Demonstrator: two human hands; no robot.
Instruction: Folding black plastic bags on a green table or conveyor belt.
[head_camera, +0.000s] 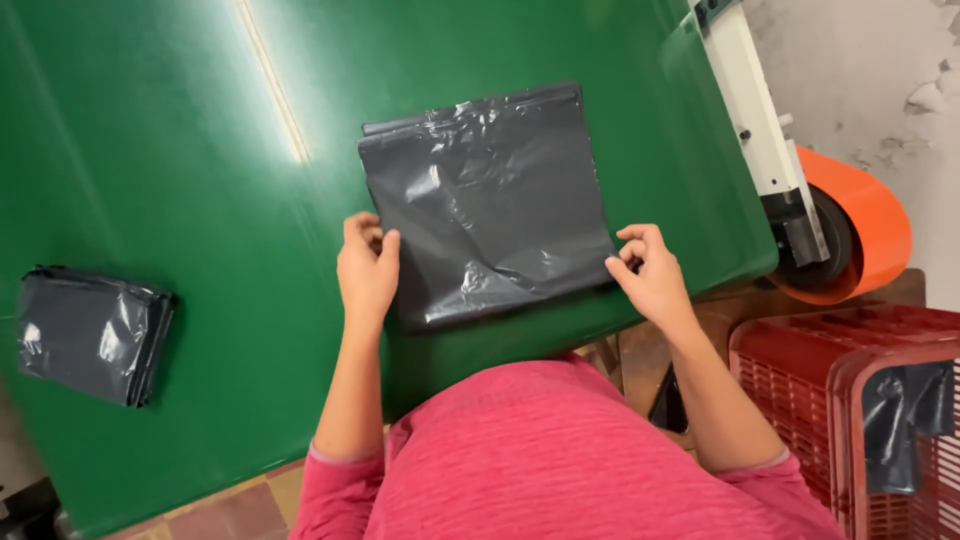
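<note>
Flat dark-grey plastic bag (487, 205) lies between both grips: left hand (367, 268) and right hand (648, 272) pinching its near corners on the green table (180, 180).

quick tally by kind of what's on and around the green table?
Flat stack of dark grey plastic bags, gripped at its sides by the left hand and right hand: 1
Folded bundle of grey bags: 1
Green table: 1
Red plastic crate, a grey bag draped over its rim: 1 crate, 1 bag
Orange roll: 1
Total: 6
</note>
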